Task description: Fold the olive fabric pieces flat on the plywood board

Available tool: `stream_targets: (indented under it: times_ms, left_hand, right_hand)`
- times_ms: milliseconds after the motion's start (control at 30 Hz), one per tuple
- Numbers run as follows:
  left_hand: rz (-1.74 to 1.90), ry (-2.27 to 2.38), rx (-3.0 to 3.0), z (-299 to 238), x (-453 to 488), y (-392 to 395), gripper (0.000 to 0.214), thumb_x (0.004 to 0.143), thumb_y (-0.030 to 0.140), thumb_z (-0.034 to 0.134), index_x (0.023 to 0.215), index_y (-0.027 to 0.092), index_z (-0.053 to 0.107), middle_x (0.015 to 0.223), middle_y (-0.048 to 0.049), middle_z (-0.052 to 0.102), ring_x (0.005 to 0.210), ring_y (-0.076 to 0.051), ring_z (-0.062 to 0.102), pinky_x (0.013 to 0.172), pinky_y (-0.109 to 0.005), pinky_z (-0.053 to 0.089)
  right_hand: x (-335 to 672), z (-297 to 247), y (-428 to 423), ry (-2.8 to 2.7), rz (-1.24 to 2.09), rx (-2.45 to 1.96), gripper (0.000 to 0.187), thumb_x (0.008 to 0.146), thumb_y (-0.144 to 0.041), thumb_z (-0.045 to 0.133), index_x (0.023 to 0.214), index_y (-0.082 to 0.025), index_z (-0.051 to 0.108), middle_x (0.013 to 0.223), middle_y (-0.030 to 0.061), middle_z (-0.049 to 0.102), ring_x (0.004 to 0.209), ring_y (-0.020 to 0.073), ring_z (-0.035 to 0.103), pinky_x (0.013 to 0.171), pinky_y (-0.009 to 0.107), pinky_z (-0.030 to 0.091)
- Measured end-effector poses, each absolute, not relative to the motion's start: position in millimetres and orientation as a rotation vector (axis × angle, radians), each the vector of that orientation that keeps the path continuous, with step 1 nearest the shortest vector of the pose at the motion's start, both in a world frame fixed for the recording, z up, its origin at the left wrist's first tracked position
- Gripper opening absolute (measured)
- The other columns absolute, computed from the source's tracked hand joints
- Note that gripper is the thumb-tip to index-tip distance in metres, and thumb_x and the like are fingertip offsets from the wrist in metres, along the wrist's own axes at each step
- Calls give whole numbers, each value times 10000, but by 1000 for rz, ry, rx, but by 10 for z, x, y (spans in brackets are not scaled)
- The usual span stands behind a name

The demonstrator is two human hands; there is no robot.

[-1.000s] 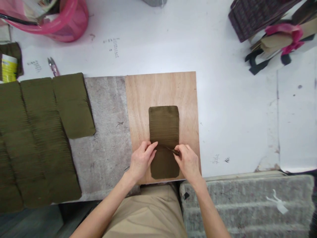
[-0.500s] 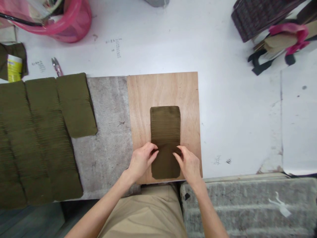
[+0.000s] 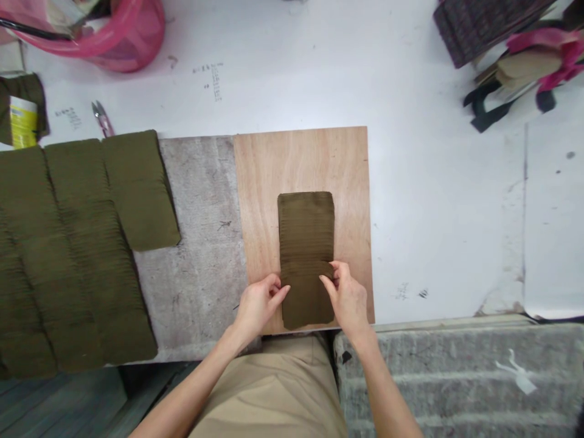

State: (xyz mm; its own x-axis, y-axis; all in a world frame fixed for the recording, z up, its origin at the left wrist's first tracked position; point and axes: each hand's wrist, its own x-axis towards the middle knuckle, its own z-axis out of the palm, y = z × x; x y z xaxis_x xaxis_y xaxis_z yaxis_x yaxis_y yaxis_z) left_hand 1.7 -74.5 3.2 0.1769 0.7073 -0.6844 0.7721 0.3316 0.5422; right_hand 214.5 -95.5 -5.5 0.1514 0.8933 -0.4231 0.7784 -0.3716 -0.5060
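On a light plywood board (image 3: 260, 201) lies a stack of olive-green fabric pieces (image 3: 306, 228), fanned in narrow overlapping rows with rounded corners. My left hand (image 3: 260, 299) is at the stack's left edge, thumb and fingers pinched on the side of the top fabric piece. Across from it, my right hand (image 3: 347, 298) pinches the same piece's right edge, and that corner is slightly raised. The near part of the stack, between my hands, shows a smooth single face. Fingertips under the edges are partly hidden.
Long overlapping rows of olive fabric pieces (image 3: 73, 255) cover the left side on a grey mat (image 3: 201, 231). Thread snips (image 3: 103, 118), a yellow tube (image 3: 22, 121) and a pink basket (image 3: 137, 42) lie beyond. A dark woven basket (image 3: 479, 27) stands at the far right.
My left hand has shifted slightly down and left along the stack's edge. My right hand stays nearly in place, its fingers at the edge. The view has shifted a little.
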Motion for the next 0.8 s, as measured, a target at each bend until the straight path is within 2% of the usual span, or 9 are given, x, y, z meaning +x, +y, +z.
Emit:
stream_targets:
  times_ms: [533,800]
  left_hand:
    - [-181,1566,1465,55,45,-692,271,868,430,499,716,206,506,579,40,623,530,-121,549,535,-215,320]
    - [-207,1561,1519,54,48,-693,281,875,446,475,725,210,497,570,37,610,527,-128,549,532,-224,314]
  right_hand:
    - [2106,-29,-938,-1715,965,-2302,242,941,-353,443,1122,-202,496,798,21,678,620,173,651,531,256,387]
    - [2091,-44,-968,-1730,929,-2322,182,942,-349,459,1043,-200,488,798,15,673,618,161,646,516,246,372]
